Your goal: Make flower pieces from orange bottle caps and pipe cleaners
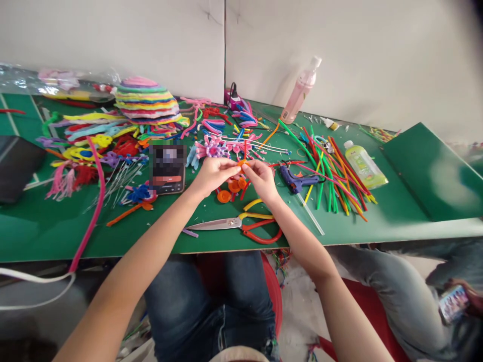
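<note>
My left hand [216,175] and my right hand [260,180] meet over the middle of the green table. Thumbs and fingertips of both pinch a small orange pipe-cleaner piece [243,163], with a red stem rising behind it. Orange pipe-cleaner coils [224,196] lie on the table just below my fingers. Behind my hands is a cluster of pink and purple pipe-cleaner flowers [211,147]. A pair of scissors [234,222] with yellow and red handles lies nearer the table edge. To the right of my right hand rests a blue glue gun [296,178] with a clear glue stick.
A phone [168,171] stands left of my hands. Loose pipe cleaners [332,176] and a green-labelled bottle [365,165] lie to the right. A pink bottle [302,90] stands by the wall. A striped pipe-cleaner hat [147,100] sits back left. Another person's hand holds a phone [454,304].
</note>
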Demonstrator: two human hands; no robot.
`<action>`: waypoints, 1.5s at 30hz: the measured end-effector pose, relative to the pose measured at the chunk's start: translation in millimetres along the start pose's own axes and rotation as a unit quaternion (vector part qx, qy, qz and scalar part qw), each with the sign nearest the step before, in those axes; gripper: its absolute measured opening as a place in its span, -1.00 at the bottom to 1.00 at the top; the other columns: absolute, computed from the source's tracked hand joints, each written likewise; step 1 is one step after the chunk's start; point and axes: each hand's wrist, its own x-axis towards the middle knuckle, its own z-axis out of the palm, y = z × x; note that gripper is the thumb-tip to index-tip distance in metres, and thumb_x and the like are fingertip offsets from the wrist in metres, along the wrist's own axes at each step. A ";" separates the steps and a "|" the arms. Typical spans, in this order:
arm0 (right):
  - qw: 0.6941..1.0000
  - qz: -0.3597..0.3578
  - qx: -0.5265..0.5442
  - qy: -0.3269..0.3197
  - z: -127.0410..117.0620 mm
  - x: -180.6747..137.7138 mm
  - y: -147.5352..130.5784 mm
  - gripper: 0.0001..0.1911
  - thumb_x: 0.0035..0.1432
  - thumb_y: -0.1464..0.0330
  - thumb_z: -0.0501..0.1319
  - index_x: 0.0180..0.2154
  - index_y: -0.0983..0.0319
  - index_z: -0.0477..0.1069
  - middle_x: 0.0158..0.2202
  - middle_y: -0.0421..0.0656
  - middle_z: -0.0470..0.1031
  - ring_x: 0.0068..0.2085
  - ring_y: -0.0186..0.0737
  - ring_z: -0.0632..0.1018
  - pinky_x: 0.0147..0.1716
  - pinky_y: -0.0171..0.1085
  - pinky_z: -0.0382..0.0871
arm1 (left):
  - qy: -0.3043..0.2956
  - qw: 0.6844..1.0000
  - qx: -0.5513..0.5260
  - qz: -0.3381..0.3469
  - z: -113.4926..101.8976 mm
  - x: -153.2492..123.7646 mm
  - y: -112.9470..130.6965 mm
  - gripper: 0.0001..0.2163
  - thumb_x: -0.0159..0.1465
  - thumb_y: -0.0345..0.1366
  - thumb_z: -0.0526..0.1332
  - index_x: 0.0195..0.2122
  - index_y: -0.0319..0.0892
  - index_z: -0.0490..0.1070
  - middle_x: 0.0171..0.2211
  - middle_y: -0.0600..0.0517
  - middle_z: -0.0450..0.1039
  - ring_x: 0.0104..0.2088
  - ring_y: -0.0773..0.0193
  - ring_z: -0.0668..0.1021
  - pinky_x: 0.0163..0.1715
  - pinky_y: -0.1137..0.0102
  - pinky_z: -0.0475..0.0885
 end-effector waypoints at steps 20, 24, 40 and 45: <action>1.000 0.001 -0.007 0.002 0.8 -0.6 -4.0 -0.55 -0.03 -0.05 0.25 -0.38 0.23 0.41 -0.51 -0.25 0.42 -0.49 -0.39 0.39 -0.48 -0.35 0.27 | 0.065 0.991 0.080 0.089 -1.7 1.0 -5.3 -0.81 0.06 -0.21 0.27 -0.42 -0.26 0.49 -0.49 0.00 0.54 -0.48 0.28 0.56 -0.46 0.44 0.49; 1.000 -0.007 -0.022 0.019 -0.3 -0.2 -2.6 -0.63 0.02 0.04 0.24 -0.40 0.23 0.40 -0.53 -0.26 0.39 -0.49 -0.39 0.37 -0.45 -0.35 0.27 | 0.064 0.984 0.114 0.119 -0.6 -1.2 -2.8 -0.80 0.08 -0.22 0.27 -0.34 -0.24 0.49 -0.41 -0.02 0.56 -0.39 0.24 0.59 -0.39 0.43 0.52; 0.997 -0.033 -0.070 -0.001 -1.9 -2.1 -6.3 -0.76 0.10 0.16 0.16 -0.41 0.20 0.35 -0.53 -0.27 0.36 -0.47 -0.35 0.40 -0.40 -0.32 0.31 | 0.042 0.959 0.197 0.201 -1.5 -1.5 -0.5 -0.82 0.16 -0.23 0.24 -0.29 -0.17 0.56 -0.31 -0.03 0.56 -0.34 0.25 0.57 -0.27 0.39 0.48; 0.997 -0.035 -0.064 0.001 -0.8 -4.5 -6.2 -0.77 0.11 0.17 0.16 -0.40 0.21 0.36 -0.53 -0.27 0.37 -0.48 -0.35 0.40 -0.42 -0.32 0.29 | 0.037 0.945 0.231 0.227 -2.5 -1.6 1.1 -0.85 0.18 -0.27 0.21 -0.30 -0.16 0.56 -0.29 -0.03 0.54 -0.28 0.25 0.55 -0.23 0.38 0.46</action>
